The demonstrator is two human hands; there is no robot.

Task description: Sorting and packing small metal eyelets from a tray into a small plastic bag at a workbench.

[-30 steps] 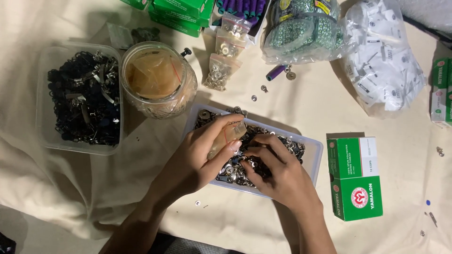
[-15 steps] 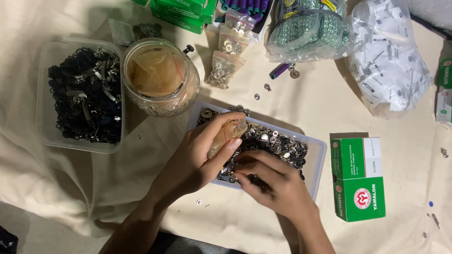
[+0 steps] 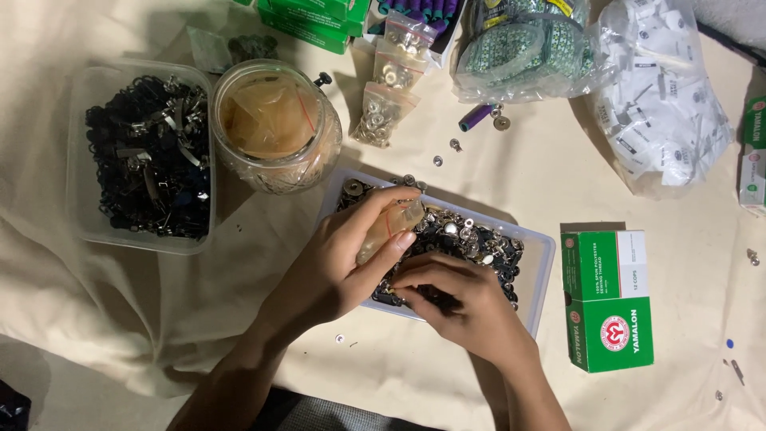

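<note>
My left hand [image 3: 343, 255] holds a small clear plastic bag [image 3: 388, 229] over the near left part of a clear rectangular tray [image 3: 541, 271]. The tray is filled with small silver and black metal snap fasteners [image 3: 479, 243]. My right hand [image 3: 455, 299] rests in the tray's near side with its fingertips pinched among the fasteners; what they grip is too small to make out.
A glass jar [image 3: 275, 128] of clear bags stands left of the tray. A plastic box of black clips [image 3: 148, 156] lies further left. Small bags of fasteners [image 3: 383, 104] and large clear bags [image 3: 662, 104] sit at the back. A green-and-white box [image 3: 610, 299] lies at the right. Loose fasteners dot the cloth.
My right hand has slid toward the near edge of the tray and closed its fingertips among the fasteners. My left hand keeps the small bag in about the same place.
</note>
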